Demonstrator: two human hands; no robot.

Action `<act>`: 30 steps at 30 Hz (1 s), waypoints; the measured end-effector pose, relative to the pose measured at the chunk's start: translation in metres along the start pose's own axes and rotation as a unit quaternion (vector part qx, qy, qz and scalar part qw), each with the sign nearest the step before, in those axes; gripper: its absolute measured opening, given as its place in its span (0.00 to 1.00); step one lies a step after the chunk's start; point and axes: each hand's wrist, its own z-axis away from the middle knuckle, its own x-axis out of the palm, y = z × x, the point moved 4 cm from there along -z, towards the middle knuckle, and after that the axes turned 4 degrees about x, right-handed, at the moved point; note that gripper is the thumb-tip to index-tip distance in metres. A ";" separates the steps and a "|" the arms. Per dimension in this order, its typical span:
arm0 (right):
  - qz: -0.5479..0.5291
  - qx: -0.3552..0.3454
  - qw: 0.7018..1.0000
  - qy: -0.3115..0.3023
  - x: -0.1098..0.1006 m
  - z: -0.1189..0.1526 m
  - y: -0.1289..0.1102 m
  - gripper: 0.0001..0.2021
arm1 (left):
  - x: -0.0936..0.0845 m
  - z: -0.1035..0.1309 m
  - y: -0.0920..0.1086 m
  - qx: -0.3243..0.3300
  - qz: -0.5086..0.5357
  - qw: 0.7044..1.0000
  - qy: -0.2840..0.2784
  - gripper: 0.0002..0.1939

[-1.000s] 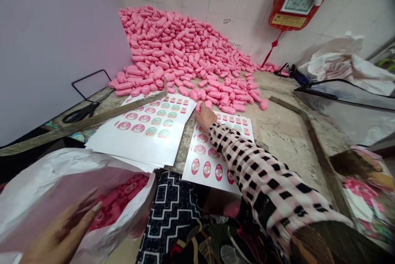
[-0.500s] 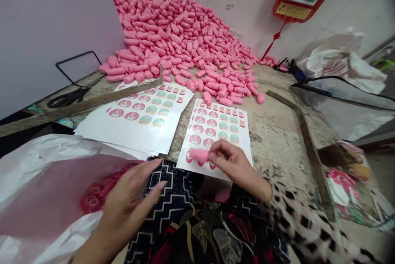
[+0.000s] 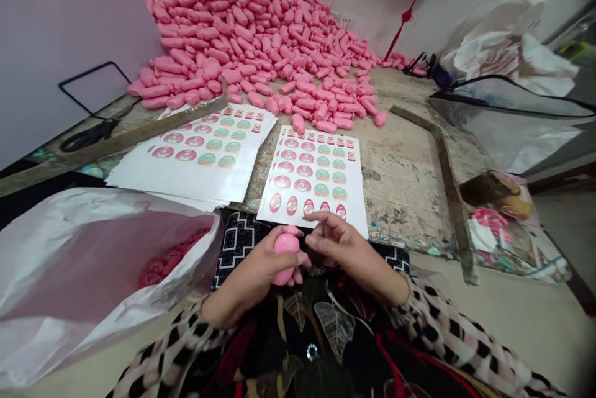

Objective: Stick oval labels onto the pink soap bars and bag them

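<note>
My left hand (image 3: 263, 264) is closed around a small pink bottle (image 3: 285, 255), held above my lap with its narrow end pointing away from me. Close by on the right is my right hand (image 3: 342, 243), its index finger stretched out by the near edge of a sticker sheet (image 3: 357, 199) and its other fingers partly bent. I see nothing in it. Rows of pink oval and green round stickers cover the sheet, with a bottom row of upright pink ovals. Under my hands lies a dark patterned cloth (image 3: 237, 230).
A large heap of pink bottles (image 3: 261, 31) leans against the wall. More sticker sheets (image 3: 200, 174) lie left, under a wooden strip (image 3: 153, 133). Scissors (image 3: 90, 135) rest farther left. A white bag (image 3: 51, 243) with labelled pink bottles (image 3: 170, 261) stands at front left. Another wooden strip (image 3: 449, 187) edges the table.
The pink bottle has passed from my right hand to my left, which came in from the left. Both hands are now together above my lap. The view has tilted downward.
</note>
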 end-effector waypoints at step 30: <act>0.637 -0.095 0.717 0.268 -0.106 -0.010 0.011 0.10 | 0.051 -0.064 0.001 0.185 -0.743 0.633 -0.116 0.28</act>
